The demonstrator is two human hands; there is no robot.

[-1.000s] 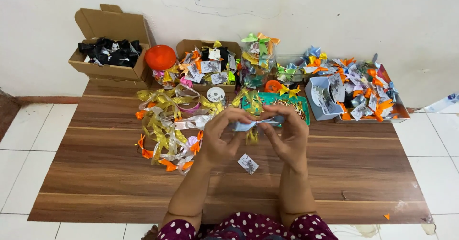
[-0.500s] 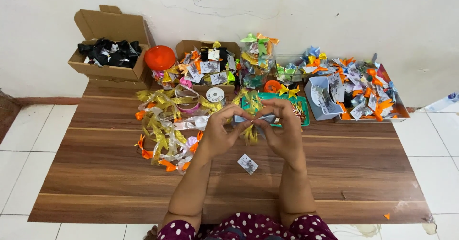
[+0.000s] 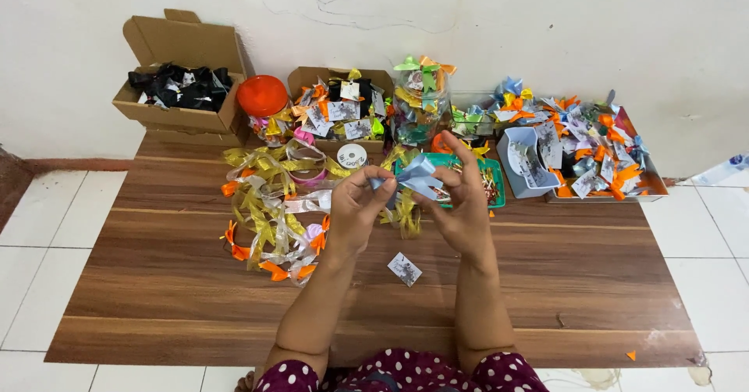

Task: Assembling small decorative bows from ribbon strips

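Centre of the frame: I am holding a pale blue ribbon bow (image 3: 416, 175) above the wooden table (image 3: 593, 283), my left hand (image 3: 355, 212) and my right hand (image 3: 464, 205) meeting on it from either side. The fingers of my left hand are closing on the bow's left end in a pinch; the fingers of my right hand are gripping its right side, with the forefinger lifting clear above. Just below the hands, a small printed card (image 3: 405, 269) is lying flat on the wood. To the left of my left hand, a tangle of gold and orange ribbons (image 3: 269, 212) is spreading across the table. Behind my hands, a green tray (image 3: 495, 191) is sitting partly hidden. Upper left of the frame: an open cardboard box (image 3: 178, 88) is holding black bows, with an orange lid (image 3: 262, 95) beside it. Upper right: a grey container (image 3: 524, 162) and a heap of mixed coloured bows (image 3: 597, 142) are lying along the wall
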